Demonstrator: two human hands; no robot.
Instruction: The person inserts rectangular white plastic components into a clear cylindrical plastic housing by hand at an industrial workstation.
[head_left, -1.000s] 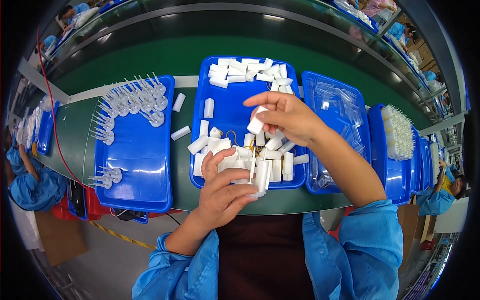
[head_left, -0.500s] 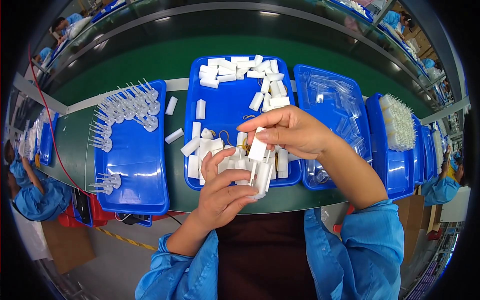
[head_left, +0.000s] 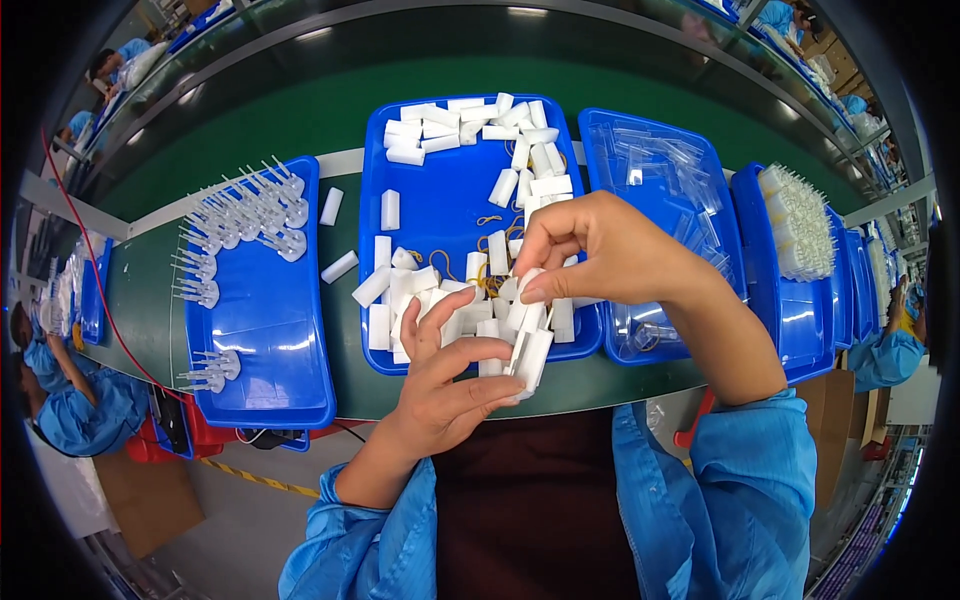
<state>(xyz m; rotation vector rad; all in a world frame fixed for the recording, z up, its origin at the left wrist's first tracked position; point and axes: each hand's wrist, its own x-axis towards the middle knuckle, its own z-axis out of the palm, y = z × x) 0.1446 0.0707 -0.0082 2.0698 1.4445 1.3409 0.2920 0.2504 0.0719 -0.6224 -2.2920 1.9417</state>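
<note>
The left hand (head_left: 440, 395) has thumb and fingers closed on the holder's (head_left: 533, 362) near end, over the tray's (head_left: 440, 195) near side. At the holder's far end sits the block (head_left: 520, 314) — how deep, I cannot tell — its far end pinched by the right hand (head_left: 590, 255).

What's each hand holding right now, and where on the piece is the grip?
Left hand: a pronged white assembly, pinched near its lower end. Right hand: a white block, pinched near its upper end.
</note>
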